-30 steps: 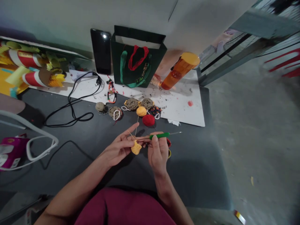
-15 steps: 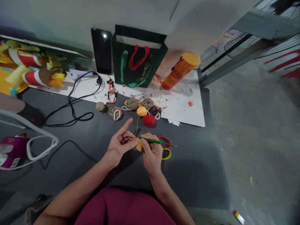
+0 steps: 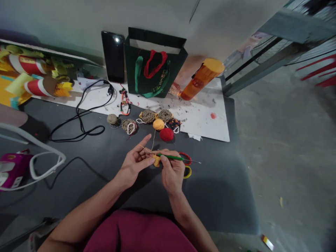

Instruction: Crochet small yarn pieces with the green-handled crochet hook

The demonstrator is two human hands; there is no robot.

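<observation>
My left hand (image 3: 135, 162) pinches a small yellow crochet piece (image 3: 156, 160) between thumb and fingers, its index finger stretched up with yarn across it. In my right hand (image 3: 172, 171) is a crochet hook (image 3: 172, 157) with a green handle, its near end at the yellow piece and a metal tip sticking out to the right. A strand of yarn runs from the hands up to the yellow yarn ball (image 3: 158, 124). Beside that ball lies a red yarn ball (image 3: 166, 134). Scissors (image 3: 187, 172) with red and yellow handles lie partly hidden behind my right hand.
Behind the yarn balls lie brown crocheted rosettes (image 3: 148, 116) and a beaded strap (image 3: 125, 103). A dark green gift bag (image 3: 154, 66), a phone (image 3: 113, 57) and an orange bottle (image 3: 201, 80) stand along the wall. A black cable (image 3: 81, 120) loops at left; a purple box (image 3: 15, 168) sits farther left.
My right hand and the crochet hook have shifted slightly to the right. The left index finger has moved a little right, and the yellow piece has turned slightly.
</observation>
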